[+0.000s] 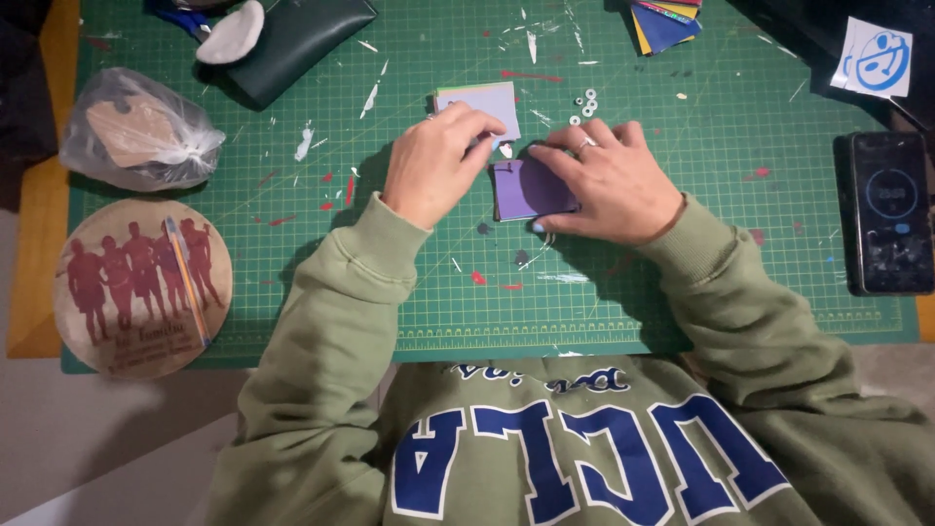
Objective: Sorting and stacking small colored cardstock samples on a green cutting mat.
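Wooden tabletop (39,292), largely covered by green gridded cutting mat (682,302) flecked with paint and paper scraps. On mat: purple folded paper (531,190) at centre; pale paper stack (482,99) just behind; small white rings (584,105) beside it; coloured paper squares (664,24) at far edge; dark green pouch (302,44); knotted clear plastic bag (136,129) at left; round wooden plaque (141,287) with silhouettes, overhanging mat edge; black phone (888,212) at right.
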